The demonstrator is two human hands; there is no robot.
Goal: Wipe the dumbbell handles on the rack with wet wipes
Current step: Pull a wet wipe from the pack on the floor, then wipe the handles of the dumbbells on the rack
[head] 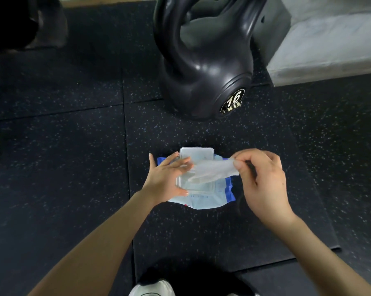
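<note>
Right grip (pixel 263 180) pinches the wipe (pixel 212 169), flat left grip (pixel 165 180) pins the pack (pixel 206 201) at centre; slipping could drag extras out

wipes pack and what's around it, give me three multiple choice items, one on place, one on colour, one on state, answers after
1. Where is the kettlebell relative to the wipes pack?
A. beyond it, farther from the person
B. standing on it
C. between it and the person

2. What colour are the pack's side edges?
A. red
B. blue
C. green

3. What is the right hand doing?
A. lying flat on the ground
B. gripping the kettlebell
C. pinching a wipe

Answers:
1 A, the kettlebell stands past the pack's far edge, apart from it.
2 B, blue bands show at both ends of the pack.
3 C, thumb and fingers pinch the wipe, which stretches from the pack, whose lid is flipped open.
</note>
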